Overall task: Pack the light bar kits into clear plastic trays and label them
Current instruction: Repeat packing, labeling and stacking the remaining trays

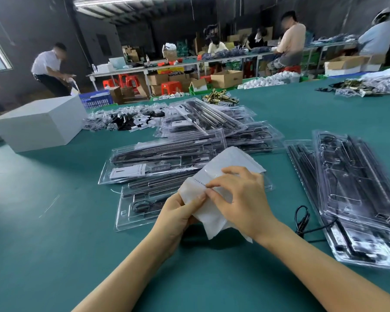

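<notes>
Head view: the left hand (178,212) grips a white label sheet (214,212) from below, thumb curled over its near edge, which steadies the sheet in the air over the green table (54,221); the right hand (239,199) comes over the top with thumb and forefinger pinched together at the sheet's left margin, apparently picking at the edge of a sticker to peel it free, though the sticker itself is too pale to make out; the sheet is held low and close, just above the nearest packed tray (144,206), probably so a freed label travels only a short way; that tray lies flat with its black cable and bars showing, overlapped by a fan of further packed trays (189,140) behind it, likely awaiting labels in turn; a second stack of trays (351,188) sits well apart on the right; a white box (38,124) stands at the left.
</notes>
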Available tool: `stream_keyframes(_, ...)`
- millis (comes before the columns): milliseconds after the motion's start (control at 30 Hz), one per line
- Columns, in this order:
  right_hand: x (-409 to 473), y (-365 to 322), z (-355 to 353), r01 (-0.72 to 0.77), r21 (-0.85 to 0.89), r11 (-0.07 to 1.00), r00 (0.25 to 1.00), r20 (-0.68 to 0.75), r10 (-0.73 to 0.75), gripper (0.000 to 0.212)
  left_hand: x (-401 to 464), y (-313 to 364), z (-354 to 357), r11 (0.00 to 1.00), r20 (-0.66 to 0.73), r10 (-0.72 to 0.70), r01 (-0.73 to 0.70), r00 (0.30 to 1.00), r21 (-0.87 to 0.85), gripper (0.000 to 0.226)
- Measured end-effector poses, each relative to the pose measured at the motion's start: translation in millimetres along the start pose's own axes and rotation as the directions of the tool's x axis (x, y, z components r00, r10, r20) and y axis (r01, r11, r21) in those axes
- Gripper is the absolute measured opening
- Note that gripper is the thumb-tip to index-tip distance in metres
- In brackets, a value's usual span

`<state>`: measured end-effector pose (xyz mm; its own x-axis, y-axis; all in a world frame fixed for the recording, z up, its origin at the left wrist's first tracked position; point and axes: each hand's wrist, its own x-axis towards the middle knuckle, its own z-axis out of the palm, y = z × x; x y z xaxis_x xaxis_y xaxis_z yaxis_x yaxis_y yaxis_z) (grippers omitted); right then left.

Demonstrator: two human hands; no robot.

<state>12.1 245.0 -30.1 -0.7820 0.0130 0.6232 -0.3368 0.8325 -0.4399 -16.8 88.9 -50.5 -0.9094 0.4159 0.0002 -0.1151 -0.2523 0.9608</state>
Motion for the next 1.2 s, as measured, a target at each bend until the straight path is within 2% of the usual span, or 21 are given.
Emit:
stream_keyframes(100,3,4,-3,-0.115,0.161,0.98,0.993,0.014,0.114,0.009,-1,-1,3,1.0,0.053,0.008,-0.008,0.999,-0.007,0.035)
stream_keyframes(233,2,6,-3,-0.085,0.144,0.986,0.996,-0.008,0.087,0.011,0,-3,3,0.998,0.057,0.046,-0.049,0.997,0.042,0.042)
stream_keyframes(500,3,8,0,-0.1,0.172,0.98,0.995,0.01,0.1,0.003,3,-5,1,0.992,0.031,0.095,-0.097,0.995,0.078,0.026)
stream_keyframes(633,2,9,0,-0.023,0.092,0.996,0.999,0.043,0.019,0.02,3,-6,0,0.991,0.013,0.086,-0.087,0.996,0.099,0.028)
stream_keyframes(733,4,9,-4,-0.114,0.218,0.969,0.993,0.046,0.107,0.015,3,-5,0,0.999,0.037,0.026,-0.027,0.999,0.037,0.024)
stream_keyframes(800,5,10,-6,-0.118,0.209,0.971,0.993,0.031,0.114,0.009,4,-4,0,1.0,0.04,0.007,-0.008,0.999,0.014,0.027)
stream_keyframes(933,6,10,-7,-0.098,0.204,0.974,0.995,0.049,0.09,0.004,3,-4,1,0.996,0.072,0.048,-0.053,0.996,0.068,0.026)
stream_keyframes(1033,8,16,-8,-0.202,0.251,0.947,0.978,0.097,0.183,0.009,2,-5,0,0.989,0.074,0.063,-0.073,0.995,0.128,0.028)
stream_keyframes(1100,11,20,-12,-0.271,0.311,0.911,0.962,0.053,0.268,0.009,2,-5,-1,0.98,0.053,0.06,-0.069,0.997,0.186,0.026)
stream_keyframes(1200,17,28,-24,-0.269,0.343,0.9,0.945,-0.085,0.315,0.006,4,-6,-4,0.957,-0.024,0.095,-0.085,0.995,0.279,0.017)
